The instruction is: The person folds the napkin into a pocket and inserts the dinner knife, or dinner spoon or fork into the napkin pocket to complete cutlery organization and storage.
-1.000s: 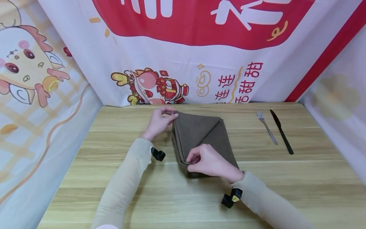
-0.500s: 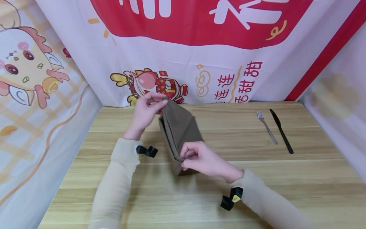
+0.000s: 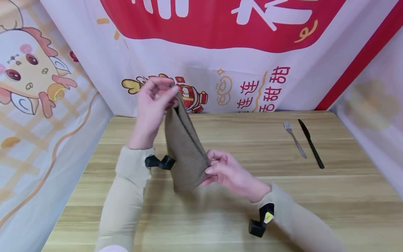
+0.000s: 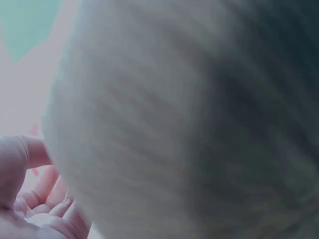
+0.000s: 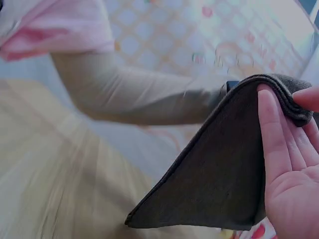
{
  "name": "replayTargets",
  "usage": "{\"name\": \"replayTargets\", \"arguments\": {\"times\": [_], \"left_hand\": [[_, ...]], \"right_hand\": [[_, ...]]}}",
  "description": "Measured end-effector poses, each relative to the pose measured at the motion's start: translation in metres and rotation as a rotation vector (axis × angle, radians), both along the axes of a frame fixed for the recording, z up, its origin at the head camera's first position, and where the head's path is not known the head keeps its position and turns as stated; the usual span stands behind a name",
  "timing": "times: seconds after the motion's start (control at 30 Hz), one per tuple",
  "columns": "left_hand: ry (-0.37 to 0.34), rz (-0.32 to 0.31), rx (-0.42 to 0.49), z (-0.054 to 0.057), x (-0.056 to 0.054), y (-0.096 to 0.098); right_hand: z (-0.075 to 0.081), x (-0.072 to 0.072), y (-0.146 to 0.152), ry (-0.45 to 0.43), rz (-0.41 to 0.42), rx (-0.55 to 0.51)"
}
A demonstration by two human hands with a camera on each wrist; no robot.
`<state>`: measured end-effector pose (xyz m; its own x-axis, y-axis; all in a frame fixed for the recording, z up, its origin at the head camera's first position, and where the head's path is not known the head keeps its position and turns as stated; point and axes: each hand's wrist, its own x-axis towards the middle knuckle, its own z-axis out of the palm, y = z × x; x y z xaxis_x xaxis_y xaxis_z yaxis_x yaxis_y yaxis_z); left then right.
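Observation:
A folded brown cloth napkin [image 3: 185, 150] hangs tilted above the table, its layered edge on the upper right side. My left hand [image 3: 151, 108] pinches its top corner between thumb and fingers. Lower down, my right hand [image 3: 231, 173] holds the right corner. In the right wrist view, the thumb and fingers of the right hand [image 5: 291, 164] pinch several layers of the napkin [image 5: 214, 174], and a pointed flap hangs to the left. Blurred cloth fills most of the left wrist view, with the left hand [image 4: 35, 194] at lower left, its fingertips hidden.
On the wooden table [image 3: 315, 203], a fork [image 3: 295, 140] and a black knife [image 3: 311, 143] lie side by side at the right. A printed cloth backdrop [image 3: 204, 59] rises behind the table's far edge. Each wrist carries a small black camera.
The napkin has been lifted from the table and turned, so its side now faces the head camera. My left hand has risen and moved left with its corner; the right hand has changed its hold.

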<state>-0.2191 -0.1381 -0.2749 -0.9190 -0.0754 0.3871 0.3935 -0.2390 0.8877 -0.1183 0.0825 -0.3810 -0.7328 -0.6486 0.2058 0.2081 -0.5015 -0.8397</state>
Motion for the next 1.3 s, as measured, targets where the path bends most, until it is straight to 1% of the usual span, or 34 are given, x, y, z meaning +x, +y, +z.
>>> {"name": "replayTargets", "arguments": {"times": [0.07, 0.17, 0.23, 0.3, 0.43, 0.6, 0.77, 0.87, 1.07, 1.17, 1.3], "left_hand": [[-0.074, -0.012, -0.035, -0.020, -0.012, 0.007], [-0.153, -0.048, -0.042, -0.045, -0.025, 0.018], [-0.175, -0.074, -0.051, -0.057, -0.031, 0.026], [-0.179, -0.097, -0.064, -0.064, -0.035, 0.035], [-0.189, -0.133, -0.067, -0.074, -0.038, 0.051], [-0.187, -0.154, -0.066, -0.084, -0.040, 0.071], [-0.182, -0.203, -0.062, -0.099, -0.043, 0.092], [-0.196, -0.224, -0.054, -0.107, -0.045, 0.104], [-0.224, -0.246, -0.056, -0.119, -0.049, 0.126], [-0.243, -0.226, -0.049, -0.124, -0.051, 0.136], [-0.255, -0.178, 0.000, -0.132, -0.055, 0.150]], "right_hand": [[-0.012, -0.002, 0.009, -0.020, -0.045, 0.054], [-0.024, -0.005, 0.025, -0.052, -0.108, 0.137], [-0.029, -0.006, 0.037, -0.061, -0.145, 0.186], [-0.033, -0.007, 0.049, -0.056, -0.174, 0.229], [-0.038, -0.010, 0.073, -0.016, -0.225, 0.340], [-0.042, -0.012, 0.104, 0.038, -0.291, 0.537], [-0.045, -0.013, 0.131, 0.105, -0.304, 0.702], [-0.048, -0.013, 0.142, 0.101, -0.301, 0.747], [-0.056, -0.013, 0.153, 0.019, -0.327, 0.781], [-0.059, -0.013, 0.155, 0.008, -0.333, 0.803], [-0.058, -0.014, 0.155, 0.004, -0.343, 0.861]]}}
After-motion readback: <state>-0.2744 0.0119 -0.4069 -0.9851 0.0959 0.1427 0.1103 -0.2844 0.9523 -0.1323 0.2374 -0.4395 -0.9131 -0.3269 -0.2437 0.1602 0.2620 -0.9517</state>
